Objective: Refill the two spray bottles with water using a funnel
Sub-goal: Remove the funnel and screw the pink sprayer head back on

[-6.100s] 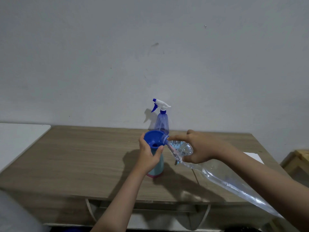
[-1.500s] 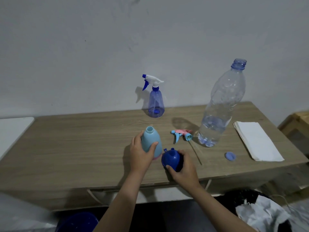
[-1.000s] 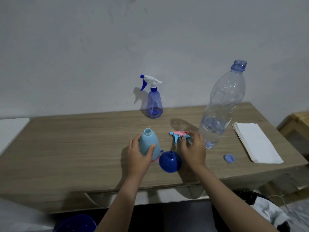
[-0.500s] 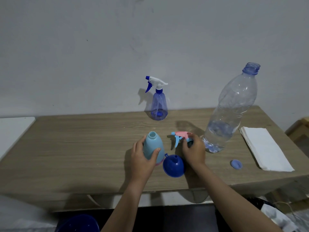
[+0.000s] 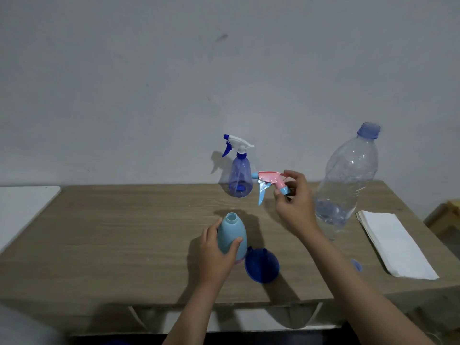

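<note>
A light blue spray bottle (image 5: pixel 232 232) stands upright near the table's front with its neck uncovered, and my left hand (image 5: pixel 216 252) is wrapped around its body. Above the table, my right hand (image 5: pixel 295 205) holds a pink and light blue spray head (image 5: pixel 270 181), nozzle pointing left. The dark blue funnel (image 5: pixel 261 266) rests on the table just right of the light blue bottle. A translucent blue spray bottle (image 5: pixel 239 179) with a white and blue head fitted stands at the back by the wall.
A tall clear water bottle (image 5: pixel 348 180), uncapped, stands to the right of my right hand. Its blue cap (image 5: pixel 356 265) lies near the front edge of the wooden table (image 5: pixel 112 232). A folded white cloth (image 5: pixel 393 245) lies at the far right.
My right hand let go of the funnel on the table, took hold of the pink spray head and lifted it off the table. My left hand stayed on the light blue bottle.
</note>
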`<state>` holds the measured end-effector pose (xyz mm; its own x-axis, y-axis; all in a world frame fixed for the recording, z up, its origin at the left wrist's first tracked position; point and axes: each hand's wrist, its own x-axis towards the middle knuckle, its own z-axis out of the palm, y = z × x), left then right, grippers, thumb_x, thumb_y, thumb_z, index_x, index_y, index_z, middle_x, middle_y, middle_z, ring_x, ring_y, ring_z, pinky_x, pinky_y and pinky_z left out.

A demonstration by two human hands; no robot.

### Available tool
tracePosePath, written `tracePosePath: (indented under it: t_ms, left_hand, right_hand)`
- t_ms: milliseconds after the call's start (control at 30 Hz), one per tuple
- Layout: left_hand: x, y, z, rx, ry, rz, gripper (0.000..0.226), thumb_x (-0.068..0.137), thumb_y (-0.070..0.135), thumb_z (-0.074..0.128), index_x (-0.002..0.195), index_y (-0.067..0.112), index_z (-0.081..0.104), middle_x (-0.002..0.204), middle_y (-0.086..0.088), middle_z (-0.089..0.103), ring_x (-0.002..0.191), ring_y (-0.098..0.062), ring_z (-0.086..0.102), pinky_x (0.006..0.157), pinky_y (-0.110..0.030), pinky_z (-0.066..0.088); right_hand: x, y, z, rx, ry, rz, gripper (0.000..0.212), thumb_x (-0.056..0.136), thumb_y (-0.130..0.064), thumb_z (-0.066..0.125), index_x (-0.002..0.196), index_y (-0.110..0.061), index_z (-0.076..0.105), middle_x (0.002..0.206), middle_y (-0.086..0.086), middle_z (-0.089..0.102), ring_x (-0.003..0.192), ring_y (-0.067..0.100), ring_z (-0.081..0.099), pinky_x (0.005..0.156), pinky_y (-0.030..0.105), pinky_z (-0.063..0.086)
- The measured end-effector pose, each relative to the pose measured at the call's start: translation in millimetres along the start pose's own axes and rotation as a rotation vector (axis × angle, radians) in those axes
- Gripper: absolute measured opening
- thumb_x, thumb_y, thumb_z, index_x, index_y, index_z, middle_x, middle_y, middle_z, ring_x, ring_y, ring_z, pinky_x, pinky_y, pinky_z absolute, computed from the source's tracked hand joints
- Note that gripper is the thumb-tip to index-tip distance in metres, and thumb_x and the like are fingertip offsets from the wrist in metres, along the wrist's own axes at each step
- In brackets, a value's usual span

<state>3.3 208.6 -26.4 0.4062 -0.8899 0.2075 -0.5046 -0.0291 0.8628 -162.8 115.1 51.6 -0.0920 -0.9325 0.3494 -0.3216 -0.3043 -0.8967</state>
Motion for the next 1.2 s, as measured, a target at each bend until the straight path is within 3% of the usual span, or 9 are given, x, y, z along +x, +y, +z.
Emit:
tracePosePath:
  t_ms: [100, 233, 400, 533, 733, 900, 1200]
  left_hand:
    - [-0.5, 2.4, -2.4, 0.031, -0.009, 0.010, 0.059, 0.078, 0.034, 0.074, 0.130, 0.020, 0.051, 0.123, 0.009, 0.052, 0.100, 0.001, 0.042, 0.077, -0.001, 0.032]
    - [0.5, 2.1, -3.7, 0.044, -0.010, 0.021, 0.060, 0.077, 0.037, 0.074, 0.130, 0.022, 0.051, 0.125, 0.009, 0.052, 0.106, -0.003, 0.049, 0.083, -0.013, 0.035]
    - [0.6, 2.7, -3.6, 0.052, 0.002, 0.023, 0.058, 0.077, 0.036, 0.075, 0.128, 0.023, 0.052, 0.123, 0.010, 0.051, 0.105, -0.003, 0.048, 0.083, -0.012, 0.032]
    - [0.7, 3.2, -4.0, 0.074, -0.022, 0.003, 0.056, 0.078, 0.039, 0.072, 0.128, 0.026, 0.050, 0.122, 0.011, 0.051, 0.100, -0.002, 0.046, 0.080, -0.017, 0.036]
    - [3.4, -3.5, 1.8, 0.016, -0.032, -0.030, 0.062, 0.075, 0.044, 0.074, 0.128, 0.024, 0.049, 0.122, 0.009, 0.049, 0.109, -0.009, 0.049, 0.091, -0.031, 0.047]
    - [3.7, -5.0, 2.1, 0.014, -0.036, -0.021, 0.063, 0.076, 0.044, 0.073, 0.129, 0.024, 0.047, 0.123, 0.012, 0.048, 0.109, -0.006, 0.047, 0.091, -0.031, 0.047]
    - [4.5, -7.6, 5.0, -0.004, -0.022, -0.031, 0.063, 0.075, 0.044, 0.074, 0.129, 0.025, 0.048, 0.120, 0.011, 0.048, 0.109, -0.006, 0.047, 0.092, -0.033, 0.048]
  right_hand:
    - [5.1, -21.7, -0.5, 0.016, -0.017, -0.029, 0.047, 0.085, -0.008, 0.062, 0.125, -0.026, 0.047, 0.103, 0.001, 0.055, 0.086, 0.012, 0.057, 0.069, 0.012, 0.044]
    - [10.1, -51.0, 0.2, 0.106, 0.007, -0.046, 0.041, 0.080, -0.008, 0.069, 0.113, -0.026, 0.053, 0.092, -0.003, 0.060, 0.074, 0.004, 0.058, 0.061, 0.009, 0.045]
    - [20.1, -81.8, 1.8, 0.191, 0.005, -0.050, 0.044, 0.071, -0.008, 0.078, 0.107, -0.020, 0.055, 0.093, -0.001, 0.064, 0.076, 0.009, 0.062, 0.062, 0.018, 0.052]
    - [20.3, -98.7, 11.1, 0.249, 0.026, -0.083, 0.047, 0.066, -0.007, 0.082, 0.100, -0.017, 0.051, 0.092, 0.000, 0.064, 0.071, 0.006, 0.061, 0.062, 0.018, 0.051]
    - [11.2, -101.3, 27.6, 0.240, -0.004, -0.092, 0.048, 0.065, -0.008, 0.083, 0.099, -0.019, 0.050, 0.090, -0.002, 0.063, 0.074, 0.011, 0.061, 0.062, 0.019, 0.052]
    - [3.6, -94.3, 36.5, 0.290, -0.012, -0.101, 0.048, 0.066, -0.008, 0.083, 0.099, -0.019, 0.049, 0.091, 0.004, 0.065, 0.073, 0.014, 0.062, 0.064, 0.021, 0.051]
    - [4.4, -82.7, 36.9, 0.250, -0.035, -0.100, 0.049, 0.065, -0.008, 0.083, 0.097, -0.021, 0.048, 0.089, -0.001, 0.063, 0.075, 0.015, 0.061, 0.066, 0.026, 0.053]
